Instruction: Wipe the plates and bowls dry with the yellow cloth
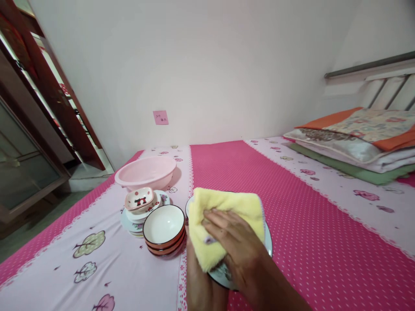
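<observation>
Beside nested bowls (pixel 164 224), right hand (pixel 234 233) flat on yellow cloth (pixel 227 201) over plate (pixel 223 275), left hand (pixel 192 255) half-hidden, hold unclear

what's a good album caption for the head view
Right hand resting on a yellow towel above a dark-rimmed plate, beside stacked bowls.

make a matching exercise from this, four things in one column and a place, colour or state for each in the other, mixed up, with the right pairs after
Things:
1. cloth
2. basin
3. bowls
4. note

Descriptions:
A. stacked, white inside with dark rims
B. stuck on the wall
C. yellow, under the right hand
D. pink with an oval rim

Pairs: 1-C, 2-D, 3-A, 4-B
</observation>
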Demonstrator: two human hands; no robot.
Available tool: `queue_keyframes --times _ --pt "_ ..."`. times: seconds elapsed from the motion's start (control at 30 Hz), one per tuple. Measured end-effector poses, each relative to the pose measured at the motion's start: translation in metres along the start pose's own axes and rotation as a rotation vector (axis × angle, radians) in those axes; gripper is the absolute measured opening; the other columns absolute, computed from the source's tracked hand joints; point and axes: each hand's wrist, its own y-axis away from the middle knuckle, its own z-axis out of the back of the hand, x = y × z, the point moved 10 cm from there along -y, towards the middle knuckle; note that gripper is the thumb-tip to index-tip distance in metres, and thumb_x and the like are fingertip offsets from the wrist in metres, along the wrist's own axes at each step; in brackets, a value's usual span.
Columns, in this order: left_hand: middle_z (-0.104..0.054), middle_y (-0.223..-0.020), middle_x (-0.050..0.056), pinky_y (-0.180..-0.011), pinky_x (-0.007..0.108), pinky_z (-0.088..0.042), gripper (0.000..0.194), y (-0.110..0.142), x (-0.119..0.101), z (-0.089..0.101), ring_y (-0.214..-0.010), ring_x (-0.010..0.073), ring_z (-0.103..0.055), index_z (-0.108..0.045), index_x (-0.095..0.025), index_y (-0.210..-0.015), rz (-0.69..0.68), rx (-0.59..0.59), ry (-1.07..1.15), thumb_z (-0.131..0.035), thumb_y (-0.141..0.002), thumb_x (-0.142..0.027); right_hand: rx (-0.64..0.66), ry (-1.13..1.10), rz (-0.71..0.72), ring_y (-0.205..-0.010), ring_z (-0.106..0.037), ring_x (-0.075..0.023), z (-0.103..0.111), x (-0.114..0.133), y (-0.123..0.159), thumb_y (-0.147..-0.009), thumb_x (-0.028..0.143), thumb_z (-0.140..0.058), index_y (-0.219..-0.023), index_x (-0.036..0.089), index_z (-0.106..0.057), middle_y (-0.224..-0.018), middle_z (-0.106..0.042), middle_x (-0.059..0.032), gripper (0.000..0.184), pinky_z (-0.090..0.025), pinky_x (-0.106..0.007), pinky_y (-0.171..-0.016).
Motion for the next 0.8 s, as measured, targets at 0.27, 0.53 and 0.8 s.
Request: queue_keyframes --times 0.27,0.53,0.8 --pt "-0.07 -0.139 0.011 -0.118 0.046 -0.043 0.051 -0.001 0.005 -0.004 -0.135 0.0323 -0.061 -0.071 -0.025 -0.135 0.091 0.062 0.293 -0.055 -0.098 -0.056 0.086 0.272 -0.119 -0.136 -0.059 -0.0306 -0.004 -0.041 0.01 -0.089 -0.002 -0.034 -0.137 0.012 -0.062 -0.144 -0.066 -0.0146 0.057 -0.048 -0.062 -0.111" --pt "-0.078 -0.124 0.012 -0.116 0.047 -0.044 0.055 -0.003 -0.043 0.016 -0.126 0.0316 -0.067 -0.074 -0.024 -0.131 -0.028 0.093 0.241 -0.051 -0.098 -0.061 0.31 -0.118 -0.039 -0.138 -0.058 -0.0197 -0.009 0.004 0.014 -0.081 0.001 -0.048 -0.135 0.019 -0.066 -0.146 -0.066 -0.0054 0.059 -0.044 -0.04 -0.12" --pt "-0.078 -0.123 0.01 -0.113 0.04 -0.047 0.052 0.007 -0.052 0.009 -0.126 0.0285 -0.066 -0.065 -0.025 -0.142 0.055 0.09 0.223 -0.047 -0.102 -0.054 0.115 -0.096 0.022 -0.121 -0.067 -0.0272 -0.003 0.021 -0.003 -0.098 0.011 -0.049 -0.133 0.016 -0.064 -0.138 -0.071 -0.0112 0.039 -0.055 -0.045 -0.102"
